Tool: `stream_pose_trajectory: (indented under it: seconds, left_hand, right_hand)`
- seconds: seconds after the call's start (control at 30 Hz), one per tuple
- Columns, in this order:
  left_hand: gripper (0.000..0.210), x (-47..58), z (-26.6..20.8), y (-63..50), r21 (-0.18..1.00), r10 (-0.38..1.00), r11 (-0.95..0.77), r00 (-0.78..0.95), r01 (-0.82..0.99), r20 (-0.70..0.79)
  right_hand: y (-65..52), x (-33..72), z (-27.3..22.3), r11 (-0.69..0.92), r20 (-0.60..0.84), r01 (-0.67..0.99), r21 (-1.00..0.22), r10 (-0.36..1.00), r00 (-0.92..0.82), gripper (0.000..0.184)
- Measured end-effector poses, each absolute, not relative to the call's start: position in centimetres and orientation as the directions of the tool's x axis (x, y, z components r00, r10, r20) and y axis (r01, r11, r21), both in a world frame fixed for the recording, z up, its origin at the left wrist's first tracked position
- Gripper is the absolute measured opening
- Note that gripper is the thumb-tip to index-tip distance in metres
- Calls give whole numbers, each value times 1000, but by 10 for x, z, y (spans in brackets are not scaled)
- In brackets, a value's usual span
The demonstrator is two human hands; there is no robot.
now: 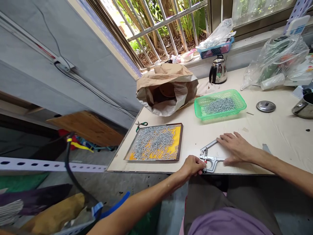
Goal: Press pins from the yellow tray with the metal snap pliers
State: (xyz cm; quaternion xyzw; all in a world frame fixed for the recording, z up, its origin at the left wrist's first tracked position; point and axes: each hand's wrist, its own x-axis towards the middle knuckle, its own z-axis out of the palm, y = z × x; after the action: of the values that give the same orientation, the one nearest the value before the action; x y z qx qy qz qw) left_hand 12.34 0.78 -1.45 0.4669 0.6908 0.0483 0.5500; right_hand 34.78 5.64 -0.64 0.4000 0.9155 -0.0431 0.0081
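Observation:
Silver hand-press pliers [212, 160] with a C-shaped jaw and a coil spring lie at the table's front edge, their two handles spread apart. My right hand [237, 148] spans these handles, its fingers on the upper lever and its thumb side on the lower handle. My left hand [194, 165] is closed in a pinch at the jaw; what sits between the fingertips is too small to make out. Left of it lies a shallow tray [180, 142] with a yellow bottom, covered in small silver spring-like pieces [156, 140].
A green basket [241, 106] with similar pieces stands behind the pliers. Around it are an open paper bag [168, 88], a steel kettle [220, 70], a metal lid [266, 106] and a steel pot [304, 106]. Green-handled cutters [141, 124] lie beyond the tray.

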Motion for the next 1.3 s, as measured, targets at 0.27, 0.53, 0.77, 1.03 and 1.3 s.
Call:
stream_pose_trajectory:
  seconds: [0.27, 0.53, 0.77, 1.03, 1.3]
  left_hand:
    - [19, 125, -9, 6, 547, 686, 572, 8, 611, -727]
    - [28, 139, -16, -7, 422, 952, -273, 306, 865, -10]
    - [71, 169, -22, 34, 307, 741, -628, 670, 715, -45]
    - [18, 173, -35, 42, 387, 798, -552, 602, 739, -11]
    - [28, 178, -31, 38, 320, 843, -519, 537, 793, 35]
  right_hand:
    - [45, 343, 4, 635, -103, 764, -114, 757, -645, 58]
    - [33, 342, 7, 609, -112, 765, -210, 763, -637, 35]
    - [34, 350, 7, 585, -159, 780, -224, 768, -621, 58]
    - [37, 354, -4, 616, -52, 773, -150, 776, -628, 5]
    - [56, 364, -15, 625, -21, 753, -205, 766, -642, 24]
